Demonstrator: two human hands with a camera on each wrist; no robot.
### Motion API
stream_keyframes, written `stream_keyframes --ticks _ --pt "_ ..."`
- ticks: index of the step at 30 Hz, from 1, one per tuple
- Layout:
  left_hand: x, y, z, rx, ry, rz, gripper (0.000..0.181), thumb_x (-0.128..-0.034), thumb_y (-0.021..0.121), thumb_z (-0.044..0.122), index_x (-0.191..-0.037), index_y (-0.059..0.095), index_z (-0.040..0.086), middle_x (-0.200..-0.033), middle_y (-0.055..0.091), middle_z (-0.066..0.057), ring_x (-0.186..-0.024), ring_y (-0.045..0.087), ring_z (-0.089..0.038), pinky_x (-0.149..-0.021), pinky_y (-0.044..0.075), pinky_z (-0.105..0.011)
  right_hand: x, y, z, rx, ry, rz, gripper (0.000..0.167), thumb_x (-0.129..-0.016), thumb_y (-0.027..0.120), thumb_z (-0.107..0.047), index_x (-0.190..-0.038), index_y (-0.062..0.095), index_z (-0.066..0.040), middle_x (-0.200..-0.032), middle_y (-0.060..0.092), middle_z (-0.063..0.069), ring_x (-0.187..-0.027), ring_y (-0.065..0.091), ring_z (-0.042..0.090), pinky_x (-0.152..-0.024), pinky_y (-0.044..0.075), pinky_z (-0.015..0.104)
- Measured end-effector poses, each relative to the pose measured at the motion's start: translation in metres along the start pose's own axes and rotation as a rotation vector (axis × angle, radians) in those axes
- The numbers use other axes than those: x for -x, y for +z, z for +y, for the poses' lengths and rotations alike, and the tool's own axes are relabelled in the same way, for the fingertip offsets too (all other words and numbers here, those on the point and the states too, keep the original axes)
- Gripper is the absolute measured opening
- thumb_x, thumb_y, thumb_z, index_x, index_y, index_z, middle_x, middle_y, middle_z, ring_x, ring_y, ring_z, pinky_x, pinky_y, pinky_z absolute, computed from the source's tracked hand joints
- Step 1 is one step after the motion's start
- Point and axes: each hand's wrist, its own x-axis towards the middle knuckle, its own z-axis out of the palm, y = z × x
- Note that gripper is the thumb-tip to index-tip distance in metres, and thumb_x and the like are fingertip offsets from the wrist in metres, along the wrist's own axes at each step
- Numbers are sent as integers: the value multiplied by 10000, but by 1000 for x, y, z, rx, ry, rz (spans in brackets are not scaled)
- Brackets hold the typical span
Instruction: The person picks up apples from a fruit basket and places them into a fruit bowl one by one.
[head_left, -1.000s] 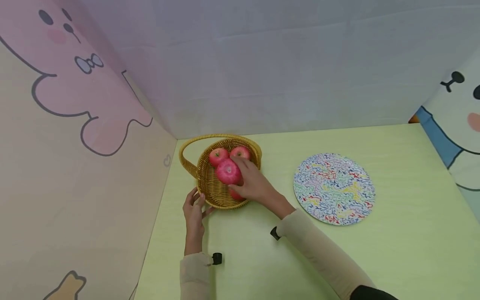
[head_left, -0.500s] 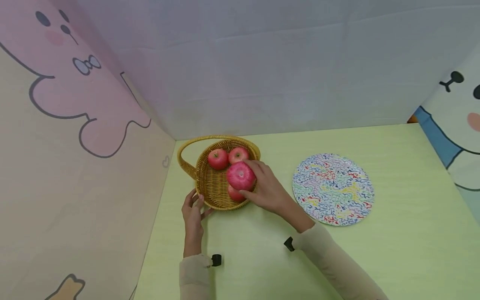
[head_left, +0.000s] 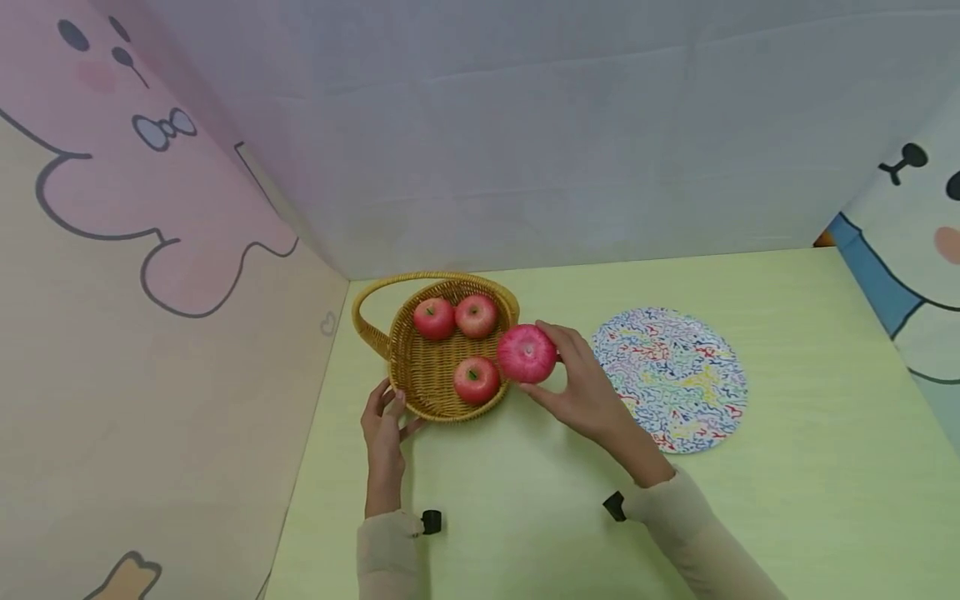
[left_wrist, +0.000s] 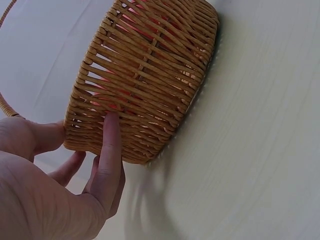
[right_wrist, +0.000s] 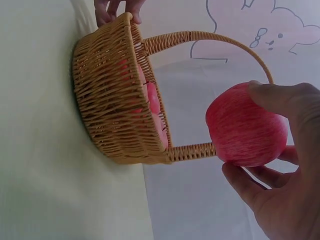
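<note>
My right hand [head_left: 588,392] holds a large pink-red apple [head_left: 527,354] between thumb and fingers, in the air just past the right rim of a wicker basket [head_left: 427,414]. Three smaller red apples sit inside the basket: one at the back left [head_left: 434,318], one beside it [head_left: 476,316] and one at the front right [head_left: 476,381]. My left hand [head_left: 384,433] grips the basket at its front left, thumb at the rim and fingers against the woven side [left_wrist: 145,85]. In the right wrist view the held apple [right_wrist: 247,127] is clear of the basket.
A round flat board [head_left: 690,379] with multicoloured squiggles lies on the pale green table [head_left: 510,517], right of the basket. The basket's arched handle [head_left: 372,304] leans to the back left. A printed wall [head_left: 187,400] stands close on the left, and a white cloth [head_left: 562,167] hangs behind.
My right hand has lifted the large apple out of the basket and moved it right, past the rim. The front right apple is now uncovered. My left hand stays on the basket.
</note>
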Motion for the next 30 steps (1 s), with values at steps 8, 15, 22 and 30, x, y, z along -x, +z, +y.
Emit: stream_keyframes --ticks 8,15,22,30 --pt "-1 -1 2 3 -12 9 475 -1081 588 227 -1545 492 196 -1394 493 -62 -1230 600 -284 -764 672 -343 17 -23 21 46 99 61 947 -772 939 -182 -1552 410 -89 -1468 511 146 -1310 535 304 -945 628 534" --pt "-1 0 1 4 -20 -1 479 -1081 585 232 -1549 490 200 -1426 484 -86 -1244 595 -290 -782 671 -344 28 -41 43 100 152 105 974 -759 940 -132 -1561 389 -72 -1471 497 180 -1315 520 345 -915 623 591" --pt "-5 1 0 15 -18 7 465 -1081 587 215 -1538 501 207 -1417 491 -74 -1261 584 -299 -789 672 -363 34 -58 67 101 206 141 953 -795 906 -96 -1573 357 -50 -1480 479 210 -1314 518 380 -932 598 639" --pt "-4 -2 -4 5 -22 -2 481 -1074 602 235 -1543 499 215 -1444 486 -86 -1270 598 -303 -815 669 -369 45 -77 89 161 313 189 979 -823 881 -85 -1602 292 -19 -1499 437 285 -1301 504 470 -926 578 688"
